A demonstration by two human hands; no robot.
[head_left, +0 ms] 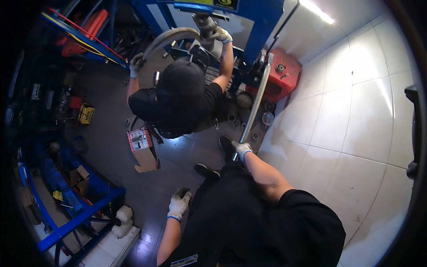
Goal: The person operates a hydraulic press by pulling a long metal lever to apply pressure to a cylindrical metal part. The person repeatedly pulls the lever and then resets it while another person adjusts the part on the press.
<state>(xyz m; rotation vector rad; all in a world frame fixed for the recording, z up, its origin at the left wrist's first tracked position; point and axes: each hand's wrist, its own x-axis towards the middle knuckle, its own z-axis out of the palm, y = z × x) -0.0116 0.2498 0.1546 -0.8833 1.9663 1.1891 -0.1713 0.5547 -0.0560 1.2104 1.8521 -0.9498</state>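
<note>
"What's the room like?"

"A dark grey tiled floor (178, 150), a glossy white tiled wall (338, 120) on the right, and a blue metal frame (263, 20) at the far side."

"And the long silver metal bar (255, 110)?"

"Near that wall, its long axis slanting away and slightly right, far end toward the red metal unit (287, 73). The gloved right hand (242, 150) has its fingers wrapped round the near end; the gloved left hand (179, 204) hangs, fingers loosely curled, released."

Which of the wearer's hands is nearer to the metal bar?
Right. The right hand grips the bar near its lower end; the left hand hangs apart, to its left.
</note>
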